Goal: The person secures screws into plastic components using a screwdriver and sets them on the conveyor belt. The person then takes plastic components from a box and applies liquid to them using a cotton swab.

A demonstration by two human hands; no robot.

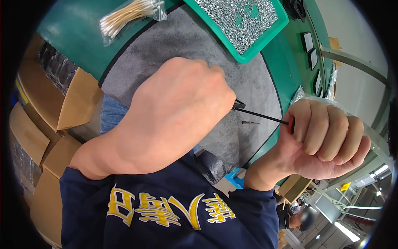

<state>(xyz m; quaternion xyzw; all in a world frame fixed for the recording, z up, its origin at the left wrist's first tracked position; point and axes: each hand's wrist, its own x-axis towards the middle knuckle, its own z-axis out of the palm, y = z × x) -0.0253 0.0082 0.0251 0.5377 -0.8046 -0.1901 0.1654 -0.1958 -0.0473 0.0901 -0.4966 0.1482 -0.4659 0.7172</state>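
Observation:
My left hand (186, 93) is closed, back of the hand up, over the grey cloth. A small black part (238, 104) pokes out past its knuckles; the rest of it is hidden by the hand. My right hand (325, 135) is wrapped round the handle of a screwdriver (265, 117), of which a bit of red shows at the fist. Its thin dark shaft points left, and the tip meets the black part. On the grey cloth (166, 41) below the shaft lies a small dark pointed bit (250, 123).
A green tray (244, 57) of small shiny metal pieces sits at the far side. Cotton swabs (128, 16) in a clear bag lie far left on the green table (70, 25). Small black-framed pieces (307, 41) lie right. Open cardboard boxes (78, 99) stand left; a person (296, 218) is at lower right.

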